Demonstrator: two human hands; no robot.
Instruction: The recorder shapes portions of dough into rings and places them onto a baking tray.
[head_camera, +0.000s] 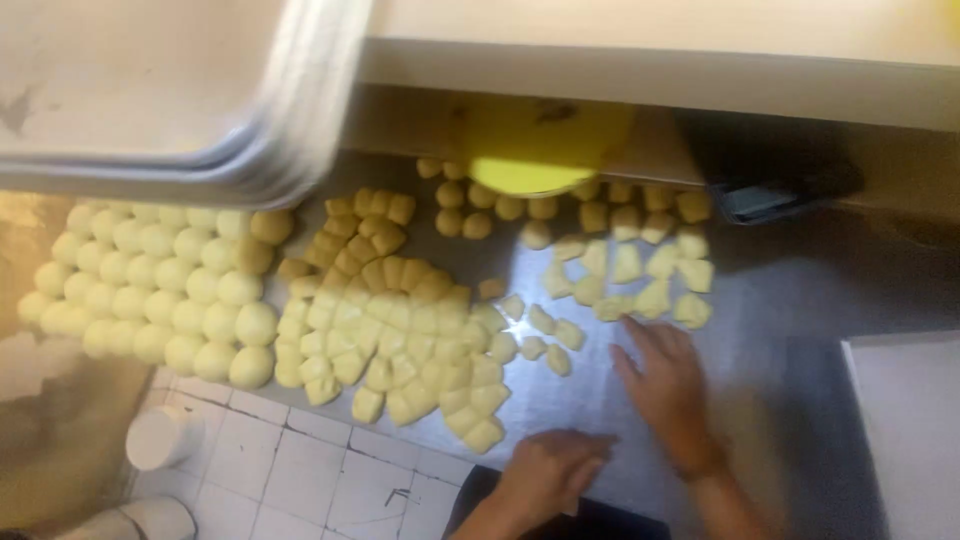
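Stacked metal trays (150, 90), blurred, fill the upper left, closest to the lens. Below them, rolled dough balls (160, 290) lie packed in rows at the left end of the steel table (800, 290). A heap of cut dough pieces (400, 340) sits beside the balls, and further loose pieces (620, 260) are scattered toward the back, near a yellow bowl (535, 150). The left hand (548, 470) rests palm down at the table's near edge, fingers curled; whether it covers a piece cannot be told. The right hand (665, 385) lies flat on the steel, fingers spread toward the loose pieces, its fingertips just short of the nearest ones, holding nothing visible. White floor tiles (330, 470) and a white cylindrical container (160, 437) show at lower left.
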